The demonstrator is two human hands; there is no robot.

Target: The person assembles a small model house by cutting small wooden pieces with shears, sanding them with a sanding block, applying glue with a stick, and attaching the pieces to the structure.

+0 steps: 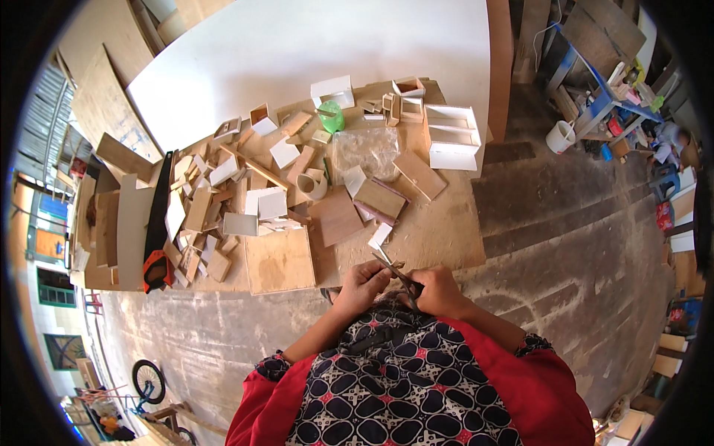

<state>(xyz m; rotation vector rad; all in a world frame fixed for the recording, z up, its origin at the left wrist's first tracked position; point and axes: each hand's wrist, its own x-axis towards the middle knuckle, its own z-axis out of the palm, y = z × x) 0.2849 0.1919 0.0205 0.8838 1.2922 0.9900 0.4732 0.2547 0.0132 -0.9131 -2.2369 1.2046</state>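
Close to my body, just off the table's front edge, my right hand (439,290) is closed round the dark handles of a pair of scissors (397,273). The blades point away and to the left. Beside them my left hand (363,284) is pinched shut at the blades; what its fingers hold is too small to make out. A narrow white piece (380,236) lies on the table just beyond the blade tips. Farther in are a flat brown board (336,216) and a wooden block with a dark edge (381,201).
Wood offcuts (197,208) crowd the worktable's (446,230) left side, near a handsaw (158,223) with an orange handle. A square wooden box (280,260), a green cup (330,117) and a white divided box (452,137) stand there too. A white bucket (560,137) is on the floor.
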